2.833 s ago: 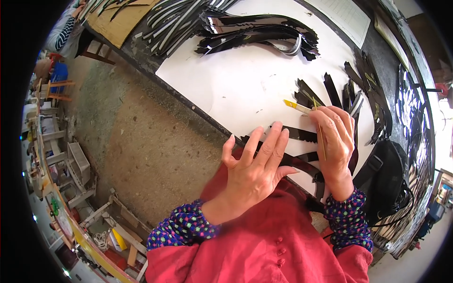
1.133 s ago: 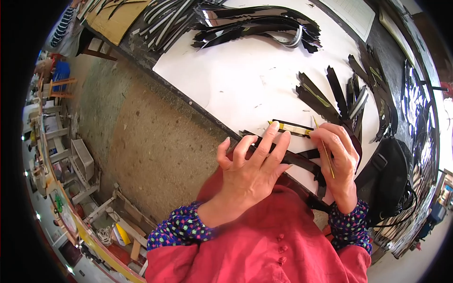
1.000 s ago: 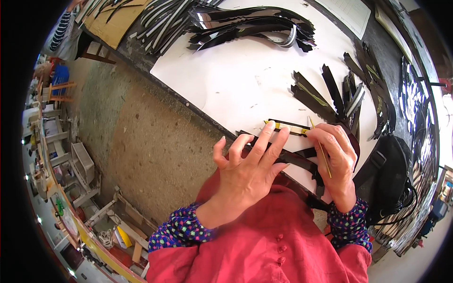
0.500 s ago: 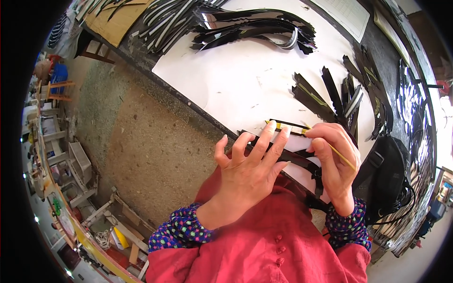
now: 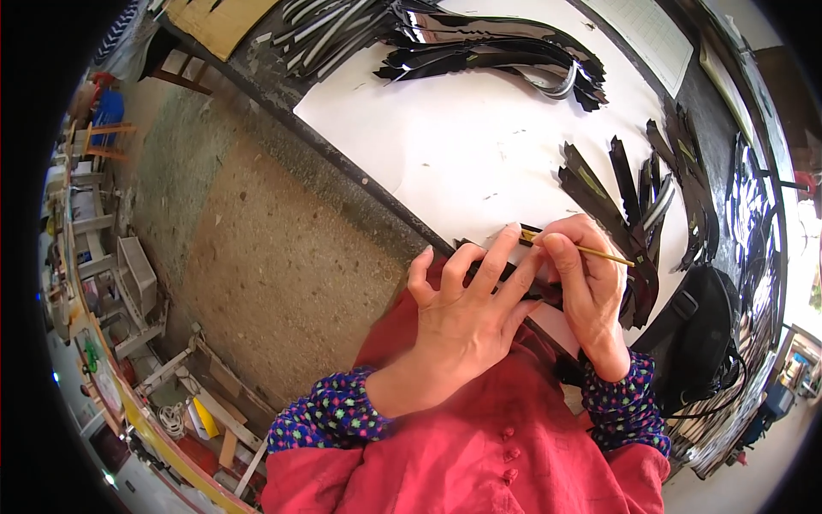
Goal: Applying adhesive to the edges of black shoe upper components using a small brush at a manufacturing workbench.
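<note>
My left hand (image 5: 462,330) is spread out with the palm down. Its index fingertip presses beside a narrow black strip (image 5: 531,229) that has a yellow patch on it. My right hand (image 5: 595,295) pinches a thin yellow stick (image 5: 614,256) between thumb and fingers. The stick's near end points at the yellow patch, and its tail sticks out to the right. Both hands almost meet, hiding much of the strip and the stick's tip. More dark pieces lie under my left fingers, partly covered.
A white sheet (image 5: 445,158) covers the dark worktable. Bundled black curved strips (image 5: 488,60) lie at its far side, loose black strips (image 5: 598,190) to the right. A black bag (image 5: 706,321) sits at the right edge. Wooden frames (image 5: 175,364) stand on the floor to the left.
My right hand has moved left, closer to my left fingers, with the stick. The stick now lies flatter, its tail swung up. The white part of the strip seen before is covered.
</note>
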`<state>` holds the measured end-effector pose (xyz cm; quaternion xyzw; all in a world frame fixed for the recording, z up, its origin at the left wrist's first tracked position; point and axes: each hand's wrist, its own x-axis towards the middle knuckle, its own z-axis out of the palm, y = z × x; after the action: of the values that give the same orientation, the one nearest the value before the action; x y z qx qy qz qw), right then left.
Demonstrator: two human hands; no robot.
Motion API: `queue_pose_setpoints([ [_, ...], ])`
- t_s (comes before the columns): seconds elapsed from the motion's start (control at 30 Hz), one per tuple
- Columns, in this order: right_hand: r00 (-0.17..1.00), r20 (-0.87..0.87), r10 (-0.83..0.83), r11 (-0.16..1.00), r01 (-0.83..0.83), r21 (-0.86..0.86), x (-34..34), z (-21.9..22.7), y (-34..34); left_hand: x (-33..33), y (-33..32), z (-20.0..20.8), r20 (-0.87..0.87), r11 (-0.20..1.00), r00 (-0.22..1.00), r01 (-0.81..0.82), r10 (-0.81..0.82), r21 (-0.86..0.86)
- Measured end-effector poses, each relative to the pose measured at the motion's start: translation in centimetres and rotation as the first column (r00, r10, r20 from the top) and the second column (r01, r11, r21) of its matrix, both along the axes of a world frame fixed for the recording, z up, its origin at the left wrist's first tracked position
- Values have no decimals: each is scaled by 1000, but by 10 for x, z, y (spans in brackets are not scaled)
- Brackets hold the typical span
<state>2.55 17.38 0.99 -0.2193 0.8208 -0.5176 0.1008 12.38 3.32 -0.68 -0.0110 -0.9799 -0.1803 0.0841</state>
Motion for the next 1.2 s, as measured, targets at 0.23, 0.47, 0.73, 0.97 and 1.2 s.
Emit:
queue_pose_setpoints([
  [0.23, 993, -89, 78, 993, -69, 99, -1, 6, 0, 1, 0, -3, -17, 1000, 1000, -7, 6, -13],
  [0.47, 991, -104, 89, 996, -86, 32, -2, 4, 1, 1, 1, -2, -4, 1000, 1000, -3, 3, -12],
  [0.73, 992, -100, 82, 997, -82, 4, -4, 3, 1, 1, 2, -2, 4, 1000, 1000, 0, 0, -4],
  [0.97, 918, -395, 23, 991, 32, 132, 0, -2, 25, 2, 3, -2, -4, 1000, 1000, 1, -1, -28],
  [1.2, 808, -562, 179, 962, -25, 271, -4, -8, 32, 0, 5, 0, -44, 998, 999, 29, -31, -53],
])
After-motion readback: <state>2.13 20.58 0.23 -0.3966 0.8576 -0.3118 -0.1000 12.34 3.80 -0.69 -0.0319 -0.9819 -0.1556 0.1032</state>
